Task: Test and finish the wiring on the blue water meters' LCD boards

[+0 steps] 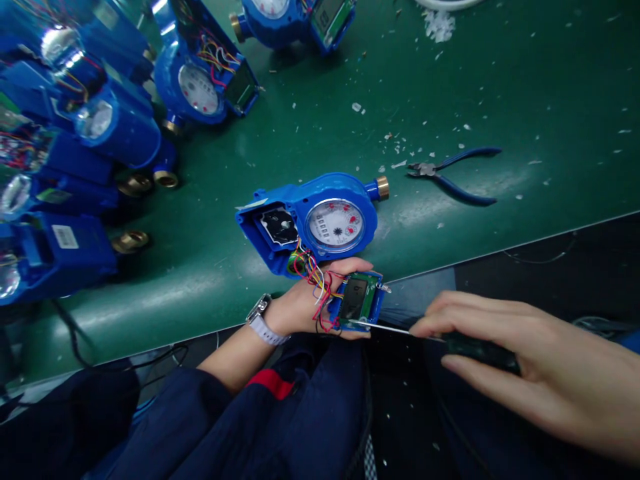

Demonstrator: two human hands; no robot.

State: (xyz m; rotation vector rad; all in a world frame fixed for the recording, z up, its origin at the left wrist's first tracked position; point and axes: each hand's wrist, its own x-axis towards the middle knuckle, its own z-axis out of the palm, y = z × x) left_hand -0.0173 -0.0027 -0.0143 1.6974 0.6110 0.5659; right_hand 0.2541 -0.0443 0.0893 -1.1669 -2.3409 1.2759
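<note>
A blue water meter (pixel 334 223) with a round dial lies near the front edge of the green table. Coloured wires (pixel 316 275) run from its open housing to a small display module (pixel 357 299). My left hand (pixel 305 303) is closed around that module, holding it at the table edge with the screen facing up. In my right hand (pixel 520 353) is a screwdriver (pixel 480 353) with a dark handle. Its thin shaft points left, and the tip meets the lower edge of the module; the exact contact point is too small to make out.
Diagonal cutters (pixel 455 175) with blue handles lie right of the meter. Several other blue meters (pixel 75 247) crowd the left side, and another meter (pixel 280 20) stands at the top. White scraps (pixel 395 147) are scattered on the green table (pixel 550 100). A white round rim (pixel 450 3) shows at the top.
</note>
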